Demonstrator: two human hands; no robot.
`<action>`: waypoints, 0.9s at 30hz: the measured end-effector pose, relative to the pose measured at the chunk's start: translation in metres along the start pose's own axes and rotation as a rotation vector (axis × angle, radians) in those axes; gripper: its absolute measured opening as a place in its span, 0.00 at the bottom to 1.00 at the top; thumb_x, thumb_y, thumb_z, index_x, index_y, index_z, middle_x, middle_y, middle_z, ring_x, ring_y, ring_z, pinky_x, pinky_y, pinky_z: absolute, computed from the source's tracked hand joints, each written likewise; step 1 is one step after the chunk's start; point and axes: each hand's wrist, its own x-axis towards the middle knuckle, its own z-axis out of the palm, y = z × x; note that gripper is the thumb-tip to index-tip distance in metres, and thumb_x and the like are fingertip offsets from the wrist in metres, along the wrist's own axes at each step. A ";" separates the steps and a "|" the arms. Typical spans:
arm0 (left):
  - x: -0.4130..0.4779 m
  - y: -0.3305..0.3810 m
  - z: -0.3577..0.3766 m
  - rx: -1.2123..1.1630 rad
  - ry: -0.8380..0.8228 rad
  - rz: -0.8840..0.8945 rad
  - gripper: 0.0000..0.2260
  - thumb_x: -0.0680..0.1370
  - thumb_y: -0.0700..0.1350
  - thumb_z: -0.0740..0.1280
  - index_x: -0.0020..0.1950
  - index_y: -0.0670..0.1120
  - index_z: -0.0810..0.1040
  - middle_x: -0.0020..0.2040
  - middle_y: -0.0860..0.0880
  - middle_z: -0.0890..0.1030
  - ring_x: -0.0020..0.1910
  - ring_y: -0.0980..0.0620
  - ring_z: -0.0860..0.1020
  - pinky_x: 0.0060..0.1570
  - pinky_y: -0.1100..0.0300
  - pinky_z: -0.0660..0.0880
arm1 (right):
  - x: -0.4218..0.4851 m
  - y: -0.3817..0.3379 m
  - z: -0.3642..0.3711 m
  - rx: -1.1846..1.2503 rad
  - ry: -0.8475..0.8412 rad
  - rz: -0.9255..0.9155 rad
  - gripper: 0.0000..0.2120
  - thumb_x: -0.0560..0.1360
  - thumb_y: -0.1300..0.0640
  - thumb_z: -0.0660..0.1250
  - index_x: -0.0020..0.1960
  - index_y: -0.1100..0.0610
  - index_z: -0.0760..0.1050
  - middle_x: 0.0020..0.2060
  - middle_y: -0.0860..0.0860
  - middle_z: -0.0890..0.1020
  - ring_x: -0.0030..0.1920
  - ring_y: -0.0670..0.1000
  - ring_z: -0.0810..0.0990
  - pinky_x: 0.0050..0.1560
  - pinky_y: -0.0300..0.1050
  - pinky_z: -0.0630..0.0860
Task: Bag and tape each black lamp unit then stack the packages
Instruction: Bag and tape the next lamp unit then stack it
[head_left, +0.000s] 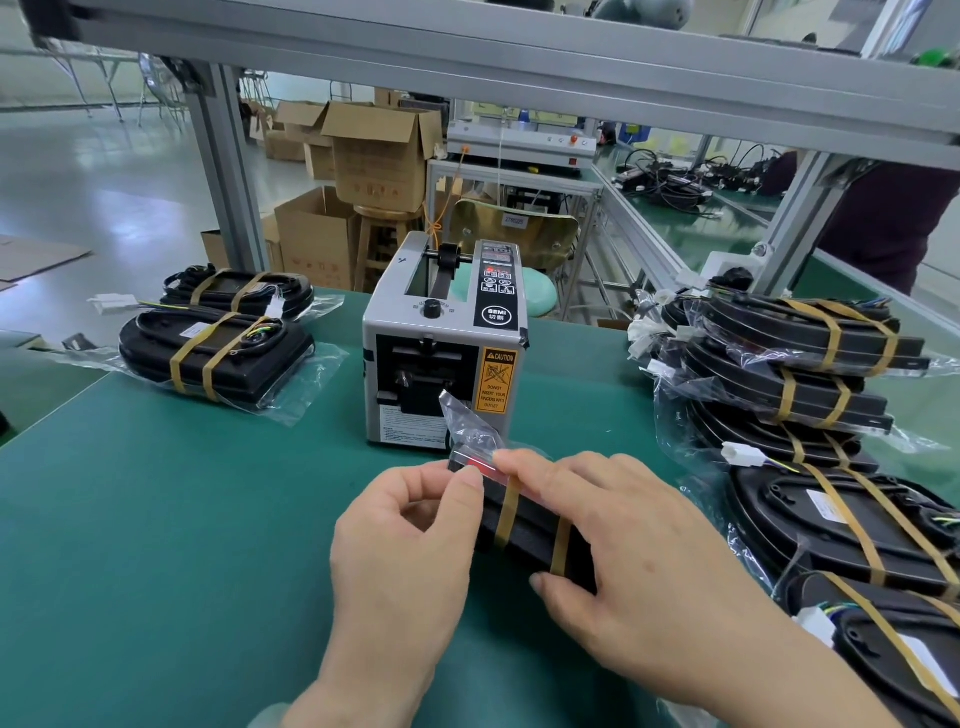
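A black lamp unit with two tan bands lies in a clear bag on the green table, its red-lensed end toward the tape dispenser. The bag's loose open end sticks up past that end. My left hand pinches the bag at the unit's far end between thumb and forefinger. My right hand lies over the unit, its fingers holding it down and its forefinger on the bag near the red lens.
Two bagged units lie at the back left. A stack of several bagged units stands at the right, with more units in front of it. Frame posts, cardboard boxes and a stool are behind the table.
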 end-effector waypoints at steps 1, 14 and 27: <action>0.000 -0.001 0.000 0.007 -0.003 0.004 0.05 0.70 0.47 0.72 0.36 0.47 0.81 0.28 0.56 0.81 0.24 0.64 0.73 0.27 0.75 0.68 | 0.000 0.000 0.000 0.005 0.001 0.001 0.38 0.69 0.42 0.64 0.72 0.33 0.44 0.56 0.36 0.68 0.53 0.46 0.65 0.57 0.41 0.66; 0.016 -0.003 -0.007 -0.258 -0.337 -0.273 0.31 0.59 0.54 0.73 0.61 0.51 0.77 0.50 0.52 0.84 0.48 0.58 0.81 0.45 0.62 0.74 | -0.002 0.002 0.002 0.021 0.043 -0.026 0.38 0.67 0.41 0.61 0.71 0.33 0.44 0.55 0.35 0.69 0.52 0.45 0.65 0.56 0.40 0.67; 0.031 0.004 0.006 -0.188 -0.359 -0.301 0.08 0.79 0.47 0.64 0.46 0.46 0.82 0.36 0.51 0.83 0.31 0.61 0.78 0.26 0.70 0.72 | -0.044 -0.003 0.007 0.103 0.786 -0.141 0.03 0.68 0.49 0.71 0.41 0.46 0.79 0.44 0.45 0.83 0.45 0.49 0.78 0.49 0.46 0.73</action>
